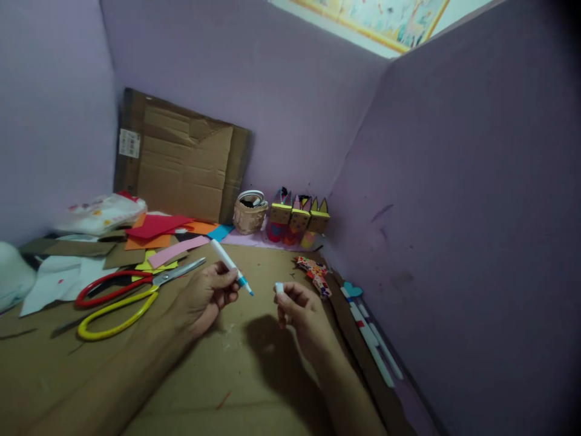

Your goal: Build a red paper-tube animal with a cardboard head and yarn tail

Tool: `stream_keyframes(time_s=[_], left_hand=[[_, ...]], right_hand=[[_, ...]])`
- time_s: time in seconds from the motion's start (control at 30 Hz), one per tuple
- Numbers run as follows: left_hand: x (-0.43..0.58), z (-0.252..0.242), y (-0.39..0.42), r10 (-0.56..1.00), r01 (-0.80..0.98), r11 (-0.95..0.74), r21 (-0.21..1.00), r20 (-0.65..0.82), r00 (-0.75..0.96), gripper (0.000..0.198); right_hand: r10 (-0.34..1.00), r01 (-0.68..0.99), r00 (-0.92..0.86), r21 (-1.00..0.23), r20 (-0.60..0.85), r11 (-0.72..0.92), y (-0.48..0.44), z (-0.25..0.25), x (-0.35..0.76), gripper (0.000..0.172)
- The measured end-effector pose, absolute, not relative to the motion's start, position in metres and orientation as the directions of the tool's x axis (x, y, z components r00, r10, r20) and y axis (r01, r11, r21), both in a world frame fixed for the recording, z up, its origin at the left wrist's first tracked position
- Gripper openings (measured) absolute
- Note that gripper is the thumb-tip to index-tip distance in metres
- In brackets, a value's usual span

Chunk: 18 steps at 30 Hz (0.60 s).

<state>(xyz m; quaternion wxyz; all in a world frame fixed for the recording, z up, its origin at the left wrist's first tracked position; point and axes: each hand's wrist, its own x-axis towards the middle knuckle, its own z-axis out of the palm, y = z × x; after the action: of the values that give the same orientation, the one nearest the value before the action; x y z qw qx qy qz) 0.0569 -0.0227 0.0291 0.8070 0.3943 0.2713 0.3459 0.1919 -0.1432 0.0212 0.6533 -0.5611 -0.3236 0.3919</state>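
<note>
Between the thumb and fingers of my left hand [211, 297] is a white felt-tip marker [224, 255], its blue tip bare and slanting down to the right. My right hand [302, 312] pinches a small white piece [279, 287] that looks like the marker's cap. The two hands are apart, both raised over a brown cardboard sheet [218, 375]. Left of my left hand lie large scissors [149, 284] with one red and one yellow handle, blades partly spread. A patterned red-and-white piece [313, 272] rests beyond my right hand.
Coloured paper scraps [158, 227] and a plastic bag [104, 212] pile up at the back left. A cardboard panel [181, 163] leans on the wall. A small basket [250, 212] and decorated cups [299, 215] stand at the back. White sticks [372, 339] line the right wall.
</note>
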Motion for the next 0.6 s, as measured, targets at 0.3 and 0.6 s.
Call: stream_keyframes(time_s=[0.3, 0.6], left_hand=[[0.058, 0.035, -0.036, 0.836, -0.417, 0.305, 0.856, -0.031, 0.548, 0.025], [0.058, 0.037, -0.043, 0.854, -0.404, 0.119, 0.907, 0.113, 0.507, 0.029]], right_hand=[[0.898, -0.484, 0.43, -0.864, -0.097, 0.139, -0.142, 0.004, 0.189, 0.044], [0.86, 0.197, 0.464, -0.971, 0.211, 0.133, -0.14, -0.009, 0.185, 0.022]])
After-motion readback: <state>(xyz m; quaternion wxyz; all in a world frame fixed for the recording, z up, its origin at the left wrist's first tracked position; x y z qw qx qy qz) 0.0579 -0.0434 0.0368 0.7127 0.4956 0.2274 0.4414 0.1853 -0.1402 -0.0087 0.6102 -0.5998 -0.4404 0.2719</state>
